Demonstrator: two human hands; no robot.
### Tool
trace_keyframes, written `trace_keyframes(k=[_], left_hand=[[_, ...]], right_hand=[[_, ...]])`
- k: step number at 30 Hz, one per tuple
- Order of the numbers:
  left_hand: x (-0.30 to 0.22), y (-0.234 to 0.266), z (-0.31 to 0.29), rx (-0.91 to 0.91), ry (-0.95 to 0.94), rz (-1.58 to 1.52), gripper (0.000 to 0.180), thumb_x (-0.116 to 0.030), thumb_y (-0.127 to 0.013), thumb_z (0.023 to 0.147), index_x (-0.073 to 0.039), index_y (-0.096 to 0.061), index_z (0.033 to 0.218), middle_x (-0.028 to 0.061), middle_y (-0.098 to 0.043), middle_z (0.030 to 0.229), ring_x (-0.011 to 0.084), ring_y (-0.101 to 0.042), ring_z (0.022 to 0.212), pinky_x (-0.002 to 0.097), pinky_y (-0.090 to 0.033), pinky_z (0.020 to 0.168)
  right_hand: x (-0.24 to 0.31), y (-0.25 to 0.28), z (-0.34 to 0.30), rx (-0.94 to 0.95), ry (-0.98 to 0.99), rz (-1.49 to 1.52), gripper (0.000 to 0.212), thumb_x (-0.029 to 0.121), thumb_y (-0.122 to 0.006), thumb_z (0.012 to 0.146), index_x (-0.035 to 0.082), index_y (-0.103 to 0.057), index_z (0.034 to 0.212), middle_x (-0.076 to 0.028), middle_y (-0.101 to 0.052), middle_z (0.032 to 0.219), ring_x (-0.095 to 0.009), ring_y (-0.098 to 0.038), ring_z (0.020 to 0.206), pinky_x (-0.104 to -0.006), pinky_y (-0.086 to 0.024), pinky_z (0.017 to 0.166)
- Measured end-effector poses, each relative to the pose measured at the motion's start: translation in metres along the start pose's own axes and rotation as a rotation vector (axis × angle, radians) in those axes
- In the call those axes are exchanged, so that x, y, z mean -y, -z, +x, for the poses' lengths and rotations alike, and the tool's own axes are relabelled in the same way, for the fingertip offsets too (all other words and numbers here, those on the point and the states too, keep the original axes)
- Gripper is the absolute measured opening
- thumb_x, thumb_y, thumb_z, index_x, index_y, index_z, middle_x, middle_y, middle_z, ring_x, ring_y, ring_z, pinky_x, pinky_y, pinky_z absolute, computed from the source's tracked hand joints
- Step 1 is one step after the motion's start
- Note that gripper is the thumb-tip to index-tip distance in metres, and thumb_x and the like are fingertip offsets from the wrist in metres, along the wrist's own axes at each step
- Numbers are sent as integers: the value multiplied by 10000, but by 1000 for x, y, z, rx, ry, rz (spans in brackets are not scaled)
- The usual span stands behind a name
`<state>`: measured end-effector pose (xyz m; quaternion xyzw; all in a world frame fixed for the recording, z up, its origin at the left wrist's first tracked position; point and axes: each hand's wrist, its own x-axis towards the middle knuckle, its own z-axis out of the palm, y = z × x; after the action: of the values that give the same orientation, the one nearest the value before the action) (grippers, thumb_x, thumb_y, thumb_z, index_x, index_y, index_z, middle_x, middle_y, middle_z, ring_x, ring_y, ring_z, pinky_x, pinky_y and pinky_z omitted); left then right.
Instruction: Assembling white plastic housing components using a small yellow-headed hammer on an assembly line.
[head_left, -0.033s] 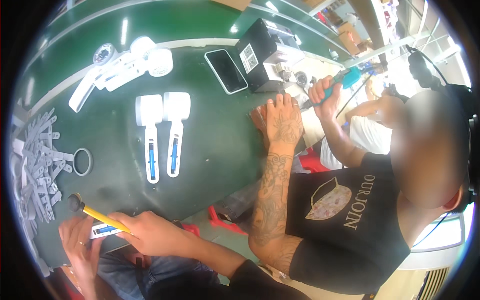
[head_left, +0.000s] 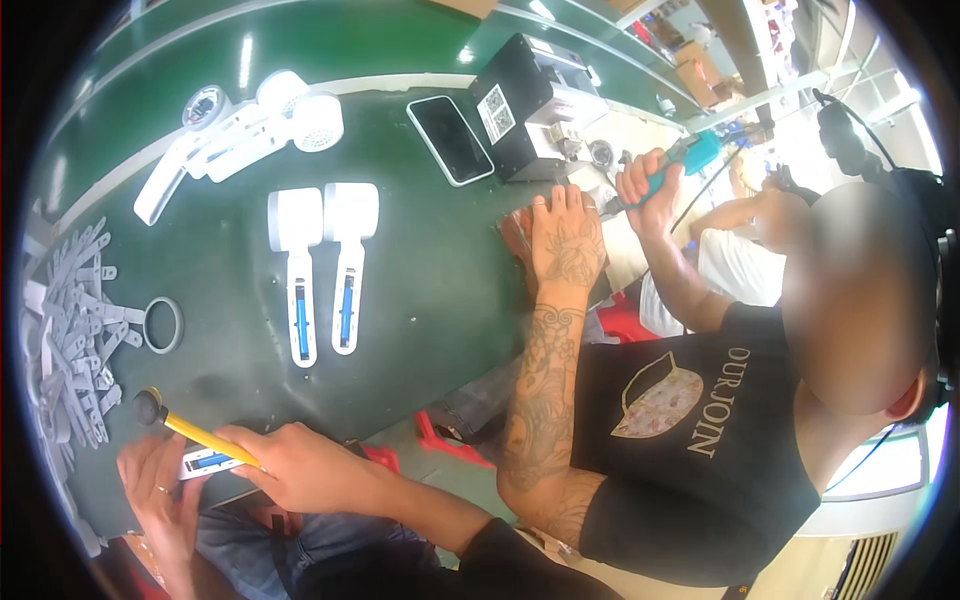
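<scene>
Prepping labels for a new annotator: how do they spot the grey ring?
On the green table, find the heap of grey strips at left. The grey ring lies at the heap's right side, a lone open circle beside elongated pieces.

Assembly workshop: green surface (head_left: 430, 280). Relative to phone (head_left: 450, 142): machine (head_left: 525, 110) just right, grey parts (head_left: 80, 335) well left, co-worker (head_left: 690, 450) with teal tool (head_left: 692, 158) farther right.

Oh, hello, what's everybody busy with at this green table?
One person's left hand holds a white part with a blue insert, and their right hand holds a yellow-handled mallet. Two similar white pieces lie side by side on the green table, with a heap of grey parts further left. On the right, a co-worker holds a teal tool.
</scene>
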<state>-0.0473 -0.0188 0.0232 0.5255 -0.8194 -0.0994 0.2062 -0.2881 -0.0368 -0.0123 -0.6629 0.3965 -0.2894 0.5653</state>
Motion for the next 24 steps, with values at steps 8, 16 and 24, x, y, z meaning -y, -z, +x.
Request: trace_keyframes(k=[8, 16, 24], left_hand=[[-4, -6, 9, -43, 39, -37, 527, -76, -846, 699, -2, -711, 1204, 142, -694, 1058, 361, -620, 1045, 473, -470, 923], [24, 6, -24, 92, 156, -166, 345, -163, -793, 737, -54, -745, 1061, 125, -718, 1016, 341, -664, 1001, 471, -505, 896], [15, -21, -18, -156, -71, -203, 487, -375, -742, 781, -79, -672, 1162, 58, -662, 1039, 274, -579, 1116, 454, -427, 1008]], right_hand=[[7, 9, 2, -13, -64, -4, 405, 167, -629, 995, -48, -562, 1332, -312, -651, 760, -503, -652, 717, -553, -501, 658], [1, -21, 5, 17, -178, -249, 314, 290, -666, 1020, 35, -700, 1198, -154, -707, 772, -241, -679, 641, -399, -540, 599], [15, 2, -14, -43, -270, -120, 383, 75, -633, 1008, -34, -583, 1371, -50, -549, 630, -132, -530, 449, -295, -441, 422]])
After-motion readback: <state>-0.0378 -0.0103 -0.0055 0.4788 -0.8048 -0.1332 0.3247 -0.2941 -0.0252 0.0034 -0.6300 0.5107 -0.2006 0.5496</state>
